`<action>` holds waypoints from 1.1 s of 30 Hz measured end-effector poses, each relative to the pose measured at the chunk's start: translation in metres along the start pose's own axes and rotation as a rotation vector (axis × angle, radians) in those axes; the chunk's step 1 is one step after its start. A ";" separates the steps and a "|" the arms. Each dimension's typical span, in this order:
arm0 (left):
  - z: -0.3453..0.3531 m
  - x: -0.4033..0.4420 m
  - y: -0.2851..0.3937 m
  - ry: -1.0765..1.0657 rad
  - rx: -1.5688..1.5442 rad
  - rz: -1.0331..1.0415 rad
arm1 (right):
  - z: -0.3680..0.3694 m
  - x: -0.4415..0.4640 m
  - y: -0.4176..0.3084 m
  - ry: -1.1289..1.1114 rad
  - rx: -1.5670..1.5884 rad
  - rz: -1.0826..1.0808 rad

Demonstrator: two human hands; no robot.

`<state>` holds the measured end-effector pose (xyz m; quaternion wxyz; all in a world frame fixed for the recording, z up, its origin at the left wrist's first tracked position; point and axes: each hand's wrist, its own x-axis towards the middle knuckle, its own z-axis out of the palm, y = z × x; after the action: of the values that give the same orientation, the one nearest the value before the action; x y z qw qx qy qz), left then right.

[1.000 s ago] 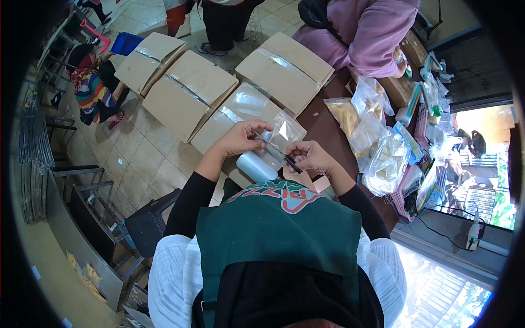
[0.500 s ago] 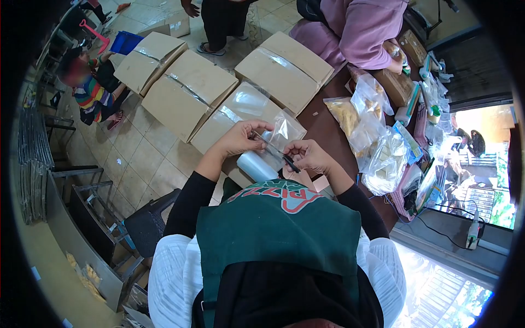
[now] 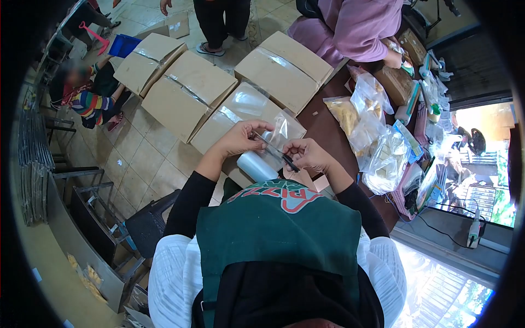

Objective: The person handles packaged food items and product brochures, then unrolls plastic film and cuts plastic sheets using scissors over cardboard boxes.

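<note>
My left hand [image 3: 241, 136] is closed, thumb and fingers pinching the far end of a thin, slender tool with a black end [image 3: 289, 160]. The tool slants down toward my right hand [image 3: 308, 155], whose fingers are closed around its black end. I cannot make out its exact kind. Just below my left hand lies a roll of clear plastic [image 3: 257, 166]. A crumpled clear plastic bag [image 3: 288, 128] is beyond the tool, over a taped cardboard box [image 3: 210, 134].
More taped boxes [image 3: 188, 85] stand ahead. At right, the brown table [image 3: 333, 131] bears bags of yellowish food [image 3: 343, 113] and sealers. A black stool [image 3: 153, 221] stands at left. One person in pink [image 3: 361, 27] sits at the table; another person in stripes [image 3: 93, 106] squats far left.
My hands and the tool stay almost where they were. The squatting person's head has shifted left and down, and the standing person at the top has shifted slightly left.
</note>
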<state>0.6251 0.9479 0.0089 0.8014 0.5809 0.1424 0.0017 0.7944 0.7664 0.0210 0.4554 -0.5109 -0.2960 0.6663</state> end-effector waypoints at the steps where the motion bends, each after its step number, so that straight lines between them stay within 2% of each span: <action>1: 0.001 0.000 0.001 -0.002 0.004 0.002 | 0.001 0.001 0.001 0.007 -0.025 -0.015; 27: 0.001 0.000 0.002 -0.015 0.018 -0.021 | -0.001 0.005 -0.001 0.004 -0.044 0.010; 33: -0.001 0.002 0.001 -0.031 0.029 -0.020 | -0.002 0.008 0.004 -0.016 -0.053 -0.043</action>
<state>0.6264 0.9494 0.0087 0.7950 0.5910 0.1358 -0.0173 0.7952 0.7719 0.0140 0.4536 -0.5111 -0.3282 0.6522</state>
